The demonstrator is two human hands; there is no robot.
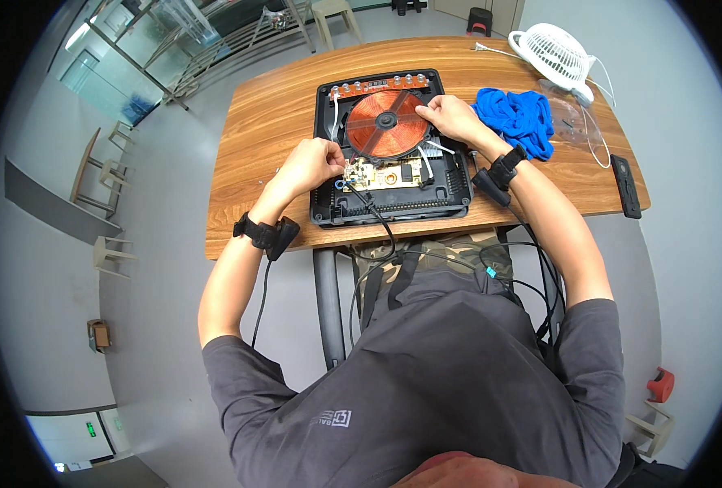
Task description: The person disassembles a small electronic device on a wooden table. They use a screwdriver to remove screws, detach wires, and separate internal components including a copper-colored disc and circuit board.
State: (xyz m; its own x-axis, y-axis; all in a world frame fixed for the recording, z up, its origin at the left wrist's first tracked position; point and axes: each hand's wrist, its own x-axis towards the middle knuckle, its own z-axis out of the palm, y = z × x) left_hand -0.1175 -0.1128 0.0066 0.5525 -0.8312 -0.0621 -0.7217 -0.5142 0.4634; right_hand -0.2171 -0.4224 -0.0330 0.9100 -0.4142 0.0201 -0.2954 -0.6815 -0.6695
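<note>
An opened induction cooker lies on the table, its black plastic housing [320, 195] exposing the parts inside. A round copper coil [369, 134] with dark crossing strips sits in its upper middle. My right hand [452, 119] is closed at the coil's right edge, thumb and finger pinching its rim. Below the coil is a pale circuit board [389, 175] with small components and white wires. My left hand [316, 165] is closed at the board's upper left corner; whatever its fingertips hold is too small to make out. An orange button board [377, 84] runs along the housing's far side.
To the right on the wooden table [271, 89] lie a crumpled blue cloth [517, 122], a white fan [552, 57], a clear plastic bag [572, 122] and a black power strip [624, 185]. A black cord [384, 224] runs from the housing over the table's near edge.
</note>
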